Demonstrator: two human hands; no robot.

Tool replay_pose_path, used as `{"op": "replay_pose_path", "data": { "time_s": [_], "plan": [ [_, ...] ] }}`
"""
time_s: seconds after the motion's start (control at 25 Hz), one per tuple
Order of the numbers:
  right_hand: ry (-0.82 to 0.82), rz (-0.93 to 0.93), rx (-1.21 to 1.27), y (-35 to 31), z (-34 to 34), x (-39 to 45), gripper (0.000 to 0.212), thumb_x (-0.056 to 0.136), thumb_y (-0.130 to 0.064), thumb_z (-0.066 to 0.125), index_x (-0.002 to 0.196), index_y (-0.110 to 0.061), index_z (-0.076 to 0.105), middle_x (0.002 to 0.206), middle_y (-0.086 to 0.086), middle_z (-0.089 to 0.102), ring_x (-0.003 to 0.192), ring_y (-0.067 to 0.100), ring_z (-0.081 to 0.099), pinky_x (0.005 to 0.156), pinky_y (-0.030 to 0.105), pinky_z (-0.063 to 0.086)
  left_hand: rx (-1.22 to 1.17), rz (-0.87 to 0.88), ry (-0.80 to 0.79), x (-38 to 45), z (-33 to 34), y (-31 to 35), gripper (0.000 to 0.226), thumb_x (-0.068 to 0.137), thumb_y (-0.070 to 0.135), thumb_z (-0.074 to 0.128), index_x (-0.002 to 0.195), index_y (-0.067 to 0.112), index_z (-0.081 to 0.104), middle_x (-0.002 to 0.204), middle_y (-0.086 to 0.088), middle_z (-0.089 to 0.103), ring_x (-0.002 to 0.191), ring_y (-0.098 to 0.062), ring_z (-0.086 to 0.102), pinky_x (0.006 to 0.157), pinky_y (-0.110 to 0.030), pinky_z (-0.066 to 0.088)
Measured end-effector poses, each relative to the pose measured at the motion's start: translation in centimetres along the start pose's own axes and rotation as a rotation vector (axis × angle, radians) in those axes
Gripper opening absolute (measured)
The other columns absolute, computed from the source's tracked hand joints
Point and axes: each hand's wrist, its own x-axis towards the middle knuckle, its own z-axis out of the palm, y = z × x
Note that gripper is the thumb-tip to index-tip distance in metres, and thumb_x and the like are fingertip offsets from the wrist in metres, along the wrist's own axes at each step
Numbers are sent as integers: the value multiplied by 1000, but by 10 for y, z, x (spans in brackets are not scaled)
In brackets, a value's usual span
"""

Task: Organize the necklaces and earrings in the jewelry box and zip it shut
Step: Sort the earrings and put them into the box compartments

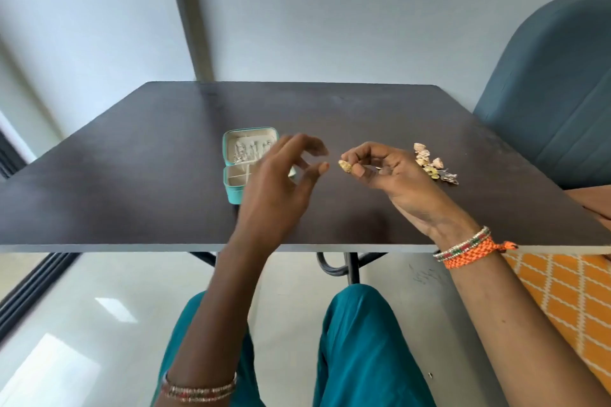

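Note:
A small teal jewelry box (233,190) lies unzipped on the dark table (132,175). Silver pieces hang in its lid half; its cream bottom half has dividers. My left hand (281,182) hovers in front of the box with fingers loosely spread, holding nothing, and hides the box's right side. My right hand (386,175) pinches a small gold earring (344,165) between thumb and forefinger, a short gap from my left fingertips. A heap of gold and silver earrings (433,163) lies on the table just behind my right hand.
A blue-grey upholstered chair (555,92) stands at the table's right far corner. An orange patterned cloth (562,301) lies lower right. My knees in teal trousers (357,347) sit under the table's near edge. A grey wall rises behind the table.

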Motion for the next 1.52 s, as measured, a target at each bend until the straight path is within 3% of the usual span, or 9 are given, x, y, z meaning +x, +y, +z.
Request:
{"op": "replay_pose_path", "data": {
  "time_s": [0.08, 0.16, 0.2, 0.28, 0.44, 0.88, 1.08, 1.24, 1.52],
  "plan": [
    [23, -1, 31, -2, 10, 7, 18, 83, -7, 67, 78, -24, 67, 87, -3, 65, 93, 13, 56, 99, 31, 44, 229, 55, 133, -5, -33, -12, 24, 86, 29, 63, 108, 32, 55, 106, 17, 57, 96, -4, 55, 79, -19, 46],
    [16, 47, 85, -4, 20, 18, 16, 82, -2, 67, 77, -17, 68, 75, -3, 62, 69, 9, 54, 68, 16, 48, 341, -67, 93, -12, -61, -36, 46, 81, 47, 60, 123, 31, 50, 118, 16, 52, 111, -8, 46, 92, -27, 42],
    [10, 102, 93, -4, 24, 25, 14, 82, -4, 68, 75, -17, 69, 67, -3, 59, 55, 7, 48, 51, 14, 40, 355, -155, 21, -17, -70, -47, 60, 77, 57, 58, 130, 32, 44, 124, 17, 47, 118, -8, 41, 98, -32, 39],
    [-27, 237, 77, 0, 31, 43, 12, 83, -11, 69, 74, -18, 69, 56, -4, 52, 39, 4, 32, 39, 16, 22, 281, -314, -121, -25, -80, -65, 89, 66, 68, 58, 142, 34, 26, 132, 17, 41, 130, -11, 34, 106, -38, 34],
    [-150, 430, 140, 9, 41, 75, 11, 88, -12, 62, 78, -16, 66, 41, -9, 35, 32, 3, 20, 38, 15, 12, 192, -448, -212, -27, -81, -81, 115, 55, 78, 60, 147, 42, 0, 146, 8, 38, 138, -18, 30, 113, -49, 27],
    [-423, 509, 260, 21, 45, 104, 13, 92, -10, 49, 88, -5, 61, 34, -9, 34, 25, 2, 19, 36, 16, 12, 99, -501, -200, -26, -78, -90, 93, 55, 84, 58, 135, 59, 17, 146, 16, 40, 137, -16, 36, 108, -55, 35],
    [-486, 514, 138, 22, 49, 105, 12, 91, -7, 53, 84, -7, 62, 39, -7, 41, 26, 2, 21, 34, 15, 12, 194, -530, -157, -26, -74, -91, 88, 65, 86, 40, 140, 40, 33, 147, 9, 40, 134, -17, 38, 106, -52, 38],
    [-489, 511, 21, 21, 54, 106, 14, 89, -6, 57, 79, -9, 66, 47, -3, 44, 29, 3, 20, 34, 15, 12, 336, -528, -177, -25, -73, -90, 76, 73, 70, 45, 141, 39, 33, 145, 7, 43, 132, -17, 40, 107, -51, 37],
    [-479, 541, -1, 21, 53, 106, 10, 89, -9, 58, 85, -8, 68, 66, 7, 41, 31, 3, 21, 34, 15, 14, 123, -557, -206, -26, -77, -87, 92, 62, 76, 52, 143, 36, 32, 144, 11, 45, 133, -16, 41, 106, -51, 40]
  ]
}}
